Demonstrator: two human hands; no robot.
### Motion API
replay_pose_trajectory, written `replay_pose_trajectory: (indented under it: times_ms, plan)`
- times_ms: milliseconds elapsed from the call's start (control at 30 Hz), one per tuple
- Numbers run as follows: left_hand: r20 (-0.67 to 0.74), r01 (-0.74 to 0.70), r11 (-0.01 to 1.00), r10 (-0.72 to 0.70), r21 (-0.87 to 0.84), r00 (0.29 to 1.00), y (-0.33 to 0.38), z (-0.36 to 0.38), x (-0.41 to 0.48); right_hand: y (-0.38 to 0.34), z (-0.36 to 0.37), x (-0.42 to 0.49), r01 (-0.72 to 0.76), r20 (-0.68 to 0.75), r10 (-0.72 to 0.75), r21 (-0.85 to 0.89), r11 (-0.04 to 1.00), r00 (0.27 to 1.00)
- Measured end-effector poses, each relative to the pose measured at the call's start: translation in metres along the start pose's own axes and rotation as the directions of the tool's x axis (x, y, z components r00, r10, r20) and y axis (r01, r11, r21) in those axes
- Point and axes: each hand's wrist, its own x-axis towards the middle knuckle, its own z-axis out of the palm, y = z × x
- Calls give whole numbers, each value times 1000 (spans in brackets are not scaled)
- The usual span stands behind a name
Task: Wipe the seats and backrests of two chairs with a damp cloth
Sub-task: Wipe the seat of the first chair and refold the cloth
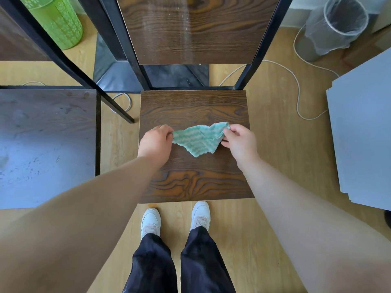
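While the person stands with white shoes [151, 223] just short of the chair's front edge, both arms reach out over its dark wooden seat [194, 182]; the left hand [157, 140] pinches one end of the green-and-white striped cloth [198, 139] and the right hand [241, 142] pinches the other, fingers curled round the fabric; the cloth is stretched between them above the middle of the seat, its lower corner drooping, and I cannot tell whether it touches the wood. The backrest [196, 28] rises behind, with pale streaks down its face; the second chair [46, 144] stands just to the left. A green bin [57, 20] sits far left, a clear bin [338, 24] far right; a white cable [297, 92] loops over the floor near grey boards [364, 134].
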Motion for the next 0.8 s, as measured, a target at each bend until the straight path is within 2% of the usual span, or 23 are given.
replay_pose_trajectory:
  times_ms: [100, 233, 467, 667, 800]
  plan:
    - [-2, 36, 997, -37, -67, 999, 1, -12, 10, -15, -8, 13, -15, 20, 14, 27, 1000, 1000]
    - [-11, 26, 996, -27, -88, 1000, 8, -29, 23, -39, -17, 28, 58, 46, -52, -139, 989, 998]
    - [-65, -132, 991, 130, -24, 989, 6, -41, 28, -63, -27, 32, 157, 57, -149, -190, 969, 987]
    - [98, -245, 964, 235, 104, 967, -24, 0, 2, -3, -32, 22, 157, 91, -134, -333, 930, 987]
    - [210, -210, 970, 182, 122, 961, -39, 32, -17, 43, -33, 7, 99, 96, -65, -406, 909, 993]
